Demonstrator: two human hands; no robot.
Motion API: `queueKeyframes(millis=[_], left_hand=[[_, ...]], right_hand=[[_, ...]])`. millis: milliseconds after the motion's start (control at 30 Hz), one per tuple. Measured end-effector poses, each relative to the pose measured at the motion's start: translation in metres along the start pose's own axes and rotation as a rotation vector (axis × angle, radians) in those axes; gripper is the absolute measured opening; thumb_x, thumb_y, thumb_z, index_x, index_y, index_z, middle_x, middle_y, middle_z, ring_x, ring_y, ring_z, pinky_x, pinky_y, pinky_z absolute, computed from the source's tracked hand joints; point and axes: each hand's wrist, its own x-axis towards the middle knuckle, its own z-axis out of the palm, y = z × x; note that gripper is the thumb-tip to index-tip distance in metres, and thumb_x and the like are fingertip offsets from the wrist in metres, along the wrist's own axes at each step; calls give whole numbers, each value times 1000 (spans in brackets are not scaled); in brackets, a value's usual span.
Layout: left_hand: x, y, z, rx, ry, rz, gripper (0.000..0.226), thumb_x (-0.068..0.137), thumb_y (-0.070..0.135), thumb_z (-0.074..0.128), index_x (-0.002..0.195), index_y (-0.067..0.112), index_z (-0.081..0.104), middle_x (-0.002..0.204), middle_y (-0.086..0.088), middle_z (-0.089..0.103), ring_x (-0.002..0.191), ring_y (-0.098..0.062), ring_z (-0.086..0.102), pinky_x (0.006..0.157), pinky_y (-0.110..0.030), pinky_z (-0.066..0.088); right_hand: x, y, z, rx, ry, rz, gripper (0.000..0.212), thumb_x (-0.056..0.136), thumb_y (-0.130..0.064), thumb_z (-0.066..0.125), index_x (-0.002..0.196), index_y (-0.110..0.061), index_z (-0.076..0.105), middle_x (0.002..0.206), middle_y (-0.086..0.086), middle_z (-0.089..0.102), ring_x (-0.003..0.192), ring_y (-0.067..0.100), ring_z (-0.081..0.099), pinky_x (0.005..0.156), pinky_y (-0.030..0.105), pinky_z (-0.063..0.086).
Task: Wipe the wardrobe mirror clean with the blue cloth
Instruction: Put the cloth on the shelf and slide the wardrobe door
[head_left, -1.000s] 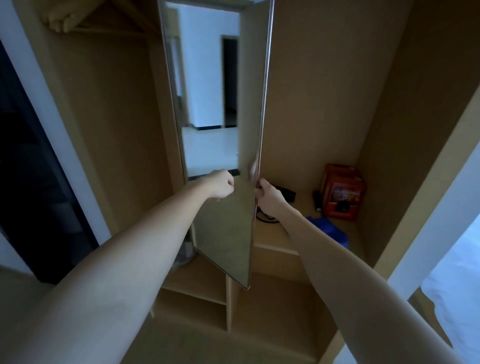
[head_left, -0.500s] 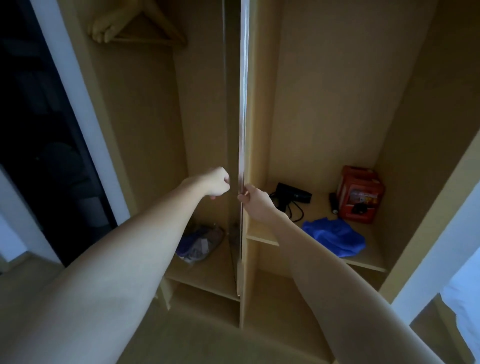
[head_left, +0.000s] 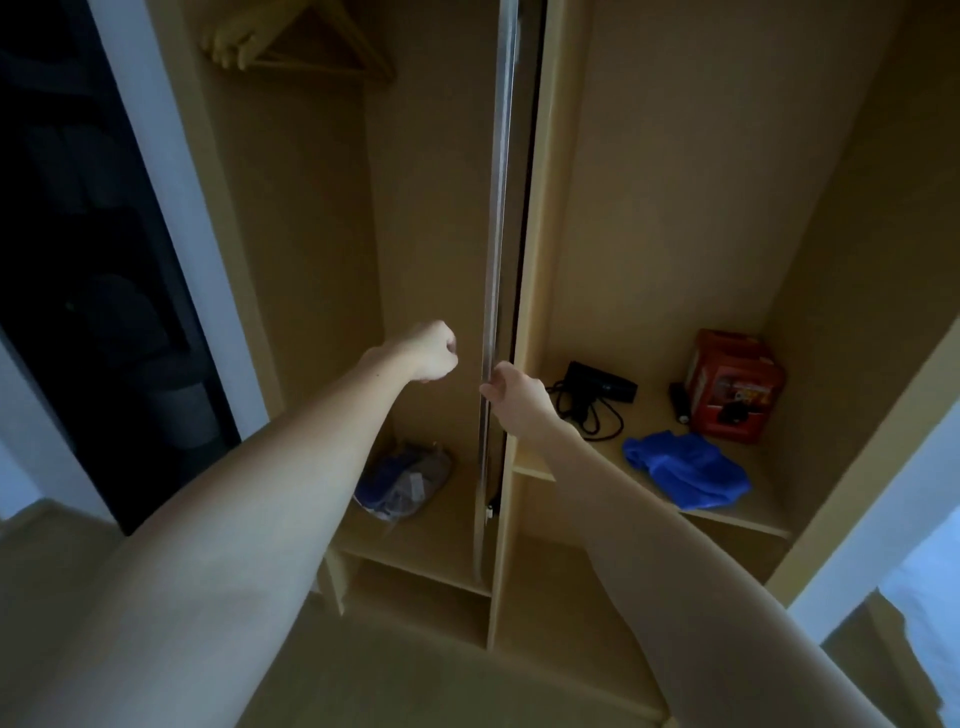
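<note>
The tall wardrobe mirror (head_left: 497, 208) stands edge-on against the wardrobe's middle partition, so only its thin bright rim shows. My right hand (head_left: 511, 392) grips that rim at about shelf height. My left hand (head_left: 432, 352) is curled into a fist just left of the mirror and holds nothing that I can see. The blue cloth (head_left: 685, 467) lies crumpled on the right-hand shelf (head_left: 737, 512), to the right of my right forearm and apart from both hands.
On the right shelf are a black device with a cable (head_left: 597, 395), a small dark object (head_left: 678, 402) and a red box (head_left: 732, 384). A clear bag with blue contents (head_left: 402, 480) lies on the lower left shelf. Wooden hangers (head_left: 296, 44) hang top left.
The mirror has swung from facing me to edge-on against the partition. Both hands stayed near its edge, and the blue cloth on the shelf has come fully into view.
</note>
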Motion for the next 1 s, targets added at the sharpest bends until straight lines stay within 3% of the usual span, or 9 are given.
queueKeyframes(millis=[133, 233, 367, 433, 500, 667, 1000], left_hand=[[0, -25, -6, 23, -29, 73, 18, 100, 16, 50, 111, 13, 64, 103, -7, 64, 87, -18, 64, 70, -27, 50], [7, -48, -11, 20, -19, 123, 22, 100, 16, 51, 118, 13, 63, 105, -7, 64, 88, -18, 65, 70, -27, 52], [15, -74, -17, 28, -46, 151, 23, 99, 15, 50, 117, 14, 63, 104, -7, 65, 84, -18, 65, 69, -28, 52], [19, -81, -17, 27, -59, 162, 27, 98, 15, 49, 122, 15, 62, 101, -6, 65, 83, -18, 66, 78, -34, 56], [22, -84, -17, 33, -72, 189, 29, 98, 16, 48, 123, 17, 61, 100, -5, 65, 81, -18, 67, 86, -41, 57], [26, -86, -19, 31, -95, 274, 28, 94, 17, 46, 111, 17, 68, 87, -5, 68, 75, -20, 69, 81, -42, 59], [44, -80, -6, -11, -128, 317, 32, 100, 16, 50, 131, 12, 57, 117, -11, 62, 97, -24, 64, 87, -38, 55]], right_hand=[[-2, -24, 22, -27, 73, 51, 19, 105, -33, 45, 111, -16, 51, 88, 3, 59, 73, 16, 58, 54, 26, 44], [-2, -39, 39, -69, 128, 91, 19, 104, -33, 46, 109, -16, 52, 91, 5, 61, 79, 20, 61, 67, 36, 56], [-7, -47, 46, -98, 191, 138, 17, 104, -30, 47, 109, -16, 54, 92, 4, 62, 83, 22, 63, 76, 42, 59], [-10, -52, 46, -93, 192, 170, 17, 104, -29, 47, 112, -15, 54, 94, 4, 61, 85, 22, 64, 79, 42, 59], [-12, -56, 48, -99, 211, 187, 18, 105, -27, 46, 113, -14, 54, 94, 5, 61, 84, 22, 64, 76, 40, 59], [-15, -60, 52, -108, 256, 213, 23, 106, -26, 46, 121, -10, 53, 96, 6, 61, 70, 11, 55, 55, 24, 42], [-4, -56, 55, -97, 288, 239, 14, 105, -25, 47, 112, -14, 52, 88, 1, 57, 71, 10, 55, 54, 22, 40]])
